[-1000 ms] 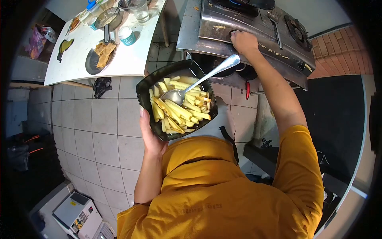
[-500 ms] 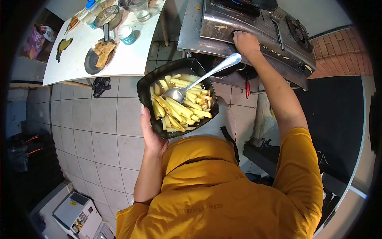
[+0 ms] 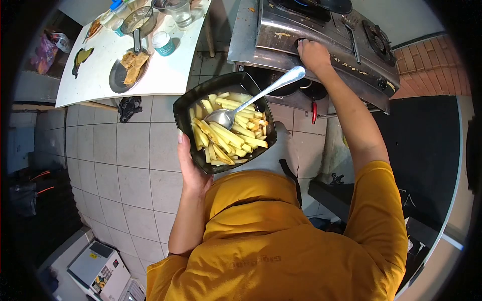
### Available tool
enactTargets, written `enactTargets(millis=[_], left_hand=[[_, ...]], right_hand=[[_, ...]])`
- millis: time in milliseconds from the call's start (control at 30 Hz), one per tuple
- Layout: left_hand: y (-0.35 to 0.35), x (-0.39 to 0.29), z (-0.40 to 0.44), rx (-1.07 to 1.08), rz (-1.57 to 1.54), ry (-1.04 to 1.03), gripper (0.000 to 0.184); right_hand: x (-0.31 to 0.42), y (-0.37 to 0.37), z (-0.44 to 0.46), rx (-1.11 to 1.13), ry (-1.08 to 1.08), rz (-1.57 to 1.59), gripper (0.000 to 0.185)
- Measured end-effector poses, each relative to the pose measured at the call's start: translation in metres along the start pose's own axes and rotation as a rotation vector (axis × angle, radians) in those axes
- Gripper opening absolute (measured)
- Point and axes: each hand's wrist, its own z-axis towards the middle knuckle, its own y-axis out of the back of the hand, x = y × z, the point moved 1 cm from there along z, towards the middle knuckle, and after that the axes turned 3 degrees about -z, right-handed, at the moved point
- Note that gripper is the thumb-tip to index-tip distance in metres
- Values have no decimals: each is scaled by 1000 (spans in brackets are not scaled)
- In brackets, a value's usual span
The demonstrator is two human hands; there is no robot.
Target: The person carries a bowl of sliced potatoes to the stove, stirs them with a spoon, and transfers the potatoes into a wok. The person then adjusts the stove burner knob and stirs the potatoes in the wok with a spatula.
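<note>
My left hand (image 3: 190, 163) holds a black square bowl (image 3: 183, 98) by its lower left side, thumb along the rim. Cut potato sticks (image 3: 228, 138) lie in liquid inside it, and a metal spoon (image 3: 281, 81) rests in them with its handle over the far right rim. Out at the front panel of a metal gas stove (image 3: 281, 42), my right hand (image 3: 314, 54) has its fingers closed round a knob, which is mostly hidden by them.
A white table (image 3: 100, 85) at upper left bears a dark plate (image 3: 118, 80) with folded flatbread, a white-and-teal jar (image 3: 163, 44), a small pan (image 3: 138, 22) and a clear jug (image 3: 179, 12). A pan (image 3: 326, 4) and a spatula are on the stove. Red-handled cookware hangs beneath.
The view has shifted slightly, so table and stove sit a little differently in it. Both hands keep their places on the bowl and at the knob.
</note>
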Motion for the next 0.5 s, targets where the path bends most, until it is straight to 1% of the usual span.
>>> enactTargets(millis=[267, 333, 500], left_hand=[[-1, -3, -1, 29, 10, -6, 61], [-4, -4, -2, 24, 14, -22, 61], [-3, -3, 0, 24, 9, -28, 61]], right_hand=[[-1, -1, 1, 6, -6, -1, 40], [-1, 0, 0, 5, -3, 32, 37], [0, 2, 0, 14, -9, 46, 38]])
